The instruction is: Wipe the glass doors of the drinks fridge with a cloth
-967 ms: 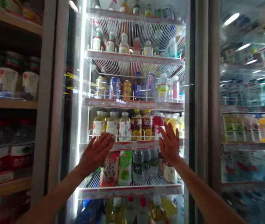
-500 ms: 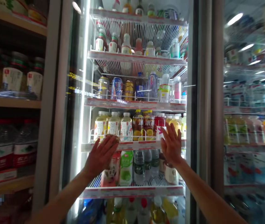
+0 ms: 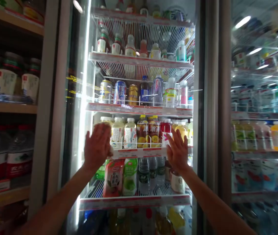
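My left hand (image 3: 96,147) is raised palm-forward in front of the lit drinks cooler, its fingers close together and blurred. A small brownish patch shows along its finger edge; I cannot make out what it is. My right hand (image 3: 178,151) is up with fingers spread and holds nothing, in front of a red drink bottle (image 3: 165,125). Both seem to be at the glass door (image 3: 77,88), which carries reflections; contact is hard to tell. Behind the left hand are white-labelled tea bottles (image 3: 117,132). Between the hands are iced tea bottles (image 3: 143,130) with yellow caps.
White wire shelves (image 3: 141,60) of bottles and cans fill the cooler. To the left, a wooden shelf unit (image 3: 9,107) holds jars and large bottles. A metal door frame (image 3: 223,98) stands on the right, with another stocked glass cooler (image 3: 263,114) beyond it.
My left hand has moved up and to the left and turned more upright. My right hand has barely moved against the cooler, and the whole view has shifted slightly.
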Available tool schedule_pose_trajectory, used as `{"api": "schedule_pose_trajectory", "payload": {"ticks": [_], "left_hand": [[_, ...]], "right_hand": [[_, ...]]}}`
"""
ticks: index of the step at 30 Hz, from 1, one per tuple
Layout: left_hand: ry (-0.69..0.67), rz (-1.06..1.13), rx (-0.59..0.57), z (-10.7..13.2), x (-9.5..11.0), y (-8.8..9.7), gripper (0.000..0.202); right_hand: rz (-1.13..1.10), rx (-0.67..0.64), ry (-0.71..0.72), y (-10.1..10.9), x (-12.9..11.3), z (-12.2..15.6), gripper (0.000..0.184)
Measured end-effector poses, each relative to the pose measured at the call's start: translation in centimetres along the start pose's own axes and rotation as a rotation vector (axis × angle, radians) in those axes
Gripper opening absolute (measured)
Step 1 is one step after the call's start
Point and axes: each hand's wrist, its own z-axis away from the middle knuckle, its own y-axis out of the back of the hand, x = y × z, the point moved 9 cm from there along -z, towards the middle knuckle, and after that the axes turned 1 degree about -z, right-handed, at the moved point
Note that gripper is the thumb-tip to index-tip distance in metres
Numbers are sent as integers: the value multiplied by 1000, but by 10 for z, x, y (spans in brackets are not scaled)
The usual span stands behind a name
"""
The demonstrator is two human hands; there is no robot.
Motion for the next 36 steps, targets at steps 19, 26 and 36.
{"api": "schedule_pose_trajectory", "payload": {"ticks": [19, 26, 36], "left_hand": [[107, 7, 8, -22, 11, -7, 56], [-338, 51, -15, -25, 67, -14, 54], [-663, 131, -192, 29, 132, -24, 49]], "right_hand": [[7, -10, -14, -2, 0, 0, 57], [5, -15, -22, 0, 0, -1, 58], [-4, -4, -13, -1, 1, 0, 56]]}}
